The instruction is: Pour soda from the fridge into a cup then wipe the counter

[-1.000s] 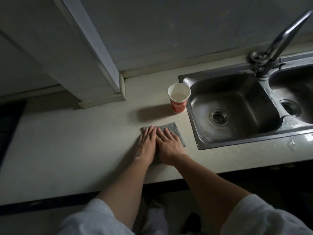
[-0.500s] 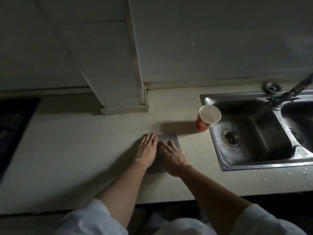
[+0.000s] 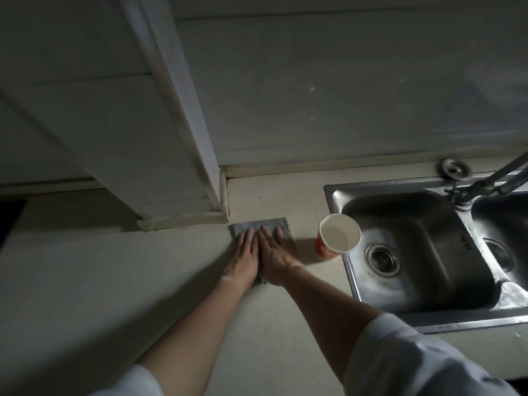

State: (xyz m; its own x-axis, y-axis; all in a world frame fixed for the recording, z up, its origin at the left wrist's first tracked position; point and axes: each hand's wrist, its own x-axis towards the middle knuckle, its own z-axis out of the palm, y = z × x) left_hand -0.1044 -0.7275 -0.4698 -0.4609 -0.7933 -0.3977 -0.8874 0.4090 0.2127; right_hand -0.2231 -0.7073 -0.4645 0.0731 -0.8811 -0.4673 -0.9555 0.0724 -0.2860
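A grey cloth point(image 3: 260, 224) lies flat on the pale counter point(image 3: 114, 281), just in front of the wall column's base. My left hand point(image 3: 243, 257) and my right hand point(image 3: 274, 255) press flat on the cloth side by side, fingers stretched forward and together. A red paper cup point(image 3: 337, 237) with pale liquid inside stands upright to the right of the cloth, against the sink's left rim. The cloth's near part is hidden under my palms.
A steel double sink point(image 3: 354, 284) fills the right side, its tap point(image 3: 491, 178) reaching in from the far right. A white wall column point(image 3: 177, 138) juts onto the counter at the back. A dark area point(image 3: 8, 218) sits at far left.
Both hands have pushed the cloth away from me toward the column's base, and have closed together. The cup stays by the sink.
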